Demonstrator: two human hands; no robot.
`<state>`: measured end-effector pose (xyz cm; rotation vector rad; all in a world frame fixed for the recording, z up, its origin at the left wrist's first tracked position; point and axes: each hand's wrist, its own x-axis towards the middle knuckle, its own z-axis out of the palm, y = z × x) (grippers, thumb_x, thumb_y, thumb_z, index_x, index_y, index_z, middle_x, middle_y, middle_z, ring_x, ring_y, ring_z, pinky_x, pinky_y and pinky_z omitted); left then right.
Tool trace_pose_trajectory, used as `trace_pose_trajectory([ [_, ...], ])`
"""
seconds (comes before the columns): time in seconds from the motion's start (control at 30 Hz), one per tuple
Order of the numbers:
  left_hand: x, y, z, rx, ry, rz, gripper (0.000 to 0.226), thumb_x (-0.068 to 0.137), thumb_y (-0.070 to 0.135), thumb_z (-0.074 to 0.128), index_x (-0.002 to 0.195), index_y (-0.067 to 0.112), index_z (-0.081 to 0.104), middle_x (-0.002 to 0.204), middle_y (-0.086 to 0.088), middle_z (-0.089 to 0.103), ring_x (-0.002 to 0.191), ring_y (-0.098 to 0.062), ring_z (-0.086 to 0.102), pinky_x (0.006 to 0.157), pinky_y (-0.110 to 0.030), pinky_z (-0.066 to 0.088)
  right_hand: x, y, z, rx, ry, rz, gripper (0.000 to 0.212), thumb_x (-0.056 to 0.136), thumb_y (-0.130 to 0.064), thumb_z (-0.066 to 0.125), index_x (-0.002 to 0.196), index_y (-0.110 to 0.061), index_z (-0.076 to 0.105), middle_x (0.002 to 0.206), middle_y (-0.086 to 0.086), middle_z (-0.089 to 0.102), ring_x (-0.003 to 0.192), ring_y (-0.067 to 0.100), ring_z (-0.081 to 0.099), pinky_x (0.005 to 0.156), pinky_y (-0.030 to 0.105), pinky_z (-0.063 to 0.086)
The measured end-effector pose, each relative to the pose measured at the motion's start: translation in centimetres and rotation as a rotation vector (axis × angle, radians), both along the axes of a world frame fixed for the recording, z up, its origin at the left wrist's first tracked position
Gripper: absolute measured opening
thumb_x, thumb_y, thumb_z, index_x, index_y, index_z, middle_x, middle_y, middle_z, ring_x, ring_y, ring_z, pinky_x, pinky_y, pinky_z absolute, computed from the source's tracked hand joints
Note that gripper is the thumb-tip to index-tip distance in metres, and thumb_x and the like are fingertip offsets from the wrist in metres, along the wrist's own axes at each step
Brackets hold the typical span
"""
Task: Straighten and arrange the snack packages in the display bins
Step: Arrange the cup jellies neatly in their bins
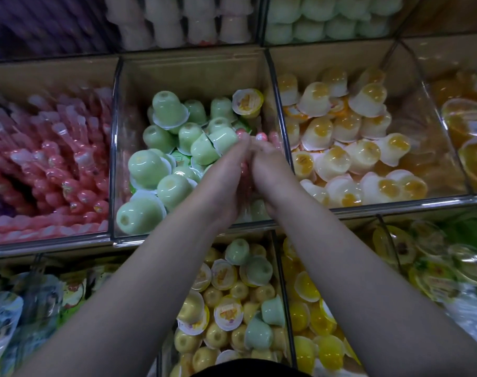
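Both hands meet over the middle bin (177, 234), near its right wall and toward its front edge. The left hand (226, 175) and the right hand (271, 170) press side by side, fingers curled in around a small bundle of pink pieces (259, 137), whose rounded tips poke out past the fingertips (the blur hides just what they are). Green jelly cups (147, 164) fill the rest of that bin in a loose heap, most bottom up, a few tipped on their sides; some touch the left hand. One yellow-lidded cup (247, 102) lies in the bin's back right corner. The left bin (41, 242) holds pink tubes (55, 164); the right bin (395, 202) holds white cups with orange centres (340, 159). In the lower bin (285, 295) beneath the forearms, yellow cups (218, 336) lie with a few stray green cups (259, 270) mixed in.
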<state>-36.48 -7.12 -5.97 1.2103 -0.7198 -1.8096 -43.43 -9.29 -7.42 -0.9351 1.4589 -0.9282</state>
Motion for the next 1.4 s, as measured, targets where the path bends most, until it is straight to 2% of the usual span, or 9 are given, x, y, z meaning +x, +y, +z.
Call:
trace_pose_trajectory([
  [0.13, 0.7, 0.6, 0.7, -0.061, -0.075, -0.013, 0.043, 0.103, 0.044, 0.033, 0.105, 0.016, 0.066, 0.106, -0.007, 0.069, 0.101, -0.021, 0.062, 0.086, -0.028, 0.048, -0.1, 1.0, 0.6, -0.032, -0.031, -0.026, 0.028, 0.105, -0.026, 0.041, 0.087, -0.019, 0.061, 0.064, -0.009, 0.055, 0.054, 0.002, 0.052, 0.055, 0.024, 0.044],
  [0.3, 1.4, 2.0, 1.1, -0.149, -0.076, 0.028, 0.044, 0.104, 0.039, 0.033, 0.121, 0.010, 0.062, 0.120, -0.003, 0.067, 0.115, -0.017, 0.060, 0.092, -0.027, 0.046, -0.2, 2.4, 1.7, -0.052, -0.095, -0.056, 0.030, 0.106, -0.025, 0.043, 0.125, -0.011, 0.061, 0.074, -0.021, 0.031, 0.068, -0.013, 0.045, 0.086, 0.031, 0.053],
  [0.43, 2.4, 3.2, 1.7, -0.197, -0.032, 0.032, 0.052, 0.105, 0.036, 0.030, 0.140, 0.002, 0.050, 0.141, -0.011, 0.056, 0.136, -0.022, 0.046, 0.111, -0.038, 0.037, 0.2, 3.5, 2.4, -0.115, -0.085, -0.060, 0.020, 0.104, -0.032, 0.047, 0.103, -0.020, 0.063, 0.084, -0.010, 0.060, 0.079, 0.010, 0.065, 0.073, 0.029, 0.057],
  [0.57, 3.8, 4.3, 2.2, -0.251, -0.010, 0.024, 0.053, 0.104, 0.038, 0.034, 0.139, 0.003, 0.051, 0.144, -0.011, 0.053, 0.137, -0.023, 0.045, 0.114, -0.040, 0.034, 0.9, 4.5, 3.3, -0.161, -0.097, -0.062, 0.014, 0.101, -0.032, 0.051, 0.097, -0.030, 0.065, 0.127, 0.011, 0.062, 0.116, 0.024, 0.061, 0.093, 0.037, 0.055],
  [0.77, 7.1, 6.0, 3.2, -0.310, -0.012, 0.059, 0.054, 0.105, 0.035, 0.029, 0.136, -0.002, 0.052, 0.124, -0.013, 0.056, 0.107, -0.021, 0.047, 0.089, -0.030, 0.043, 3.6, 5.7, 4.9, -0.176, -0.219, -0.048, 0.031, 0.094, 0.000, 0.044, 0.114, -0.010, 0.067, 0.081, 0.013, 0.069, 0.064, 0.017, 0.061, 0.058, 0.028, 0.048],
  [0.93, 11.4, 7.0, 4.0, -0.316, 0.013, 0.071, 0.053, 0.104, 0.036, 0.030, 0.130, -0.001, 0.057, 0.131, -0.022, 0.056, 0.114, -0.023, 0.052, 0.104, -0.036, 0.044, 7.2, 6.4, 5.5, -0.186, -0.237, -0.011, 0.038, 0.088, 0.005, 0.049, 0.118, -0.015, 0.062, 0.082, 0.010, 0.070, 0.073, 0.018, 0.064, 0.071, 0.033, 0.052],
  [1.03, 14.1, 7.5, 4.6, -0.309, 0.017, 0.080, 0.054, 0.105, 0.036, 0.025, 0.129, 0.000, 0.057, 0.128, -0.014, 0.060, 0.117, -0.023, 0.054, 0.103, -0.034, 0.044, 9.7, 6.7, 6.0, -0.166, -0.285, 0.010, 0.034, 0.091, 0.006, 0.047, 0.114, -0.014, 0.062, 0.081, 0.011, 0.069, 0.065, 0.016, 0.062, 0.056, 0.027, 0.051],
  [1.23, 18.0, 7.9, 5.4, -0.263, 0.037, 0.159, 0.053, 0.105, 0.035, 0.032, 0.144, 0.002, 0.042, 0.145, -0.009, 0.051, 0.112, -0.013, 0.058, 0.080, -0.018, 0.055, 14.1, 6.7, 5.8, -0.174, -0.291, 0.076, 0.039, 0.092, 0.011, 0.037, 0.096, -0.012, 0.069, 0.085, 0.009, 0.069, 0.067, 0.011, 0.062, 0.061, 0.022, 0.049],
  [1.4, 20.3, 8.0, 5.7, -0.223, 0.053, 0.175, 0.059, 0.106, 0.037, 0.031, 0.152, 0.001, 0.026, 0.156, -0.009, 0.036, 0.135, -0.016, 0.044, 0.107, -0.028, 0.042, 16.3, 6.3, 5.3, -0.154, -0.191, 0.104, 0.043, 0.092, 0.009, 0.041, 0.126, -0.003, 0.063, 0.113, 0.014, 0.068, 0.094, 0.019, 0.065, 0.071, 0.024, 0.050],
])
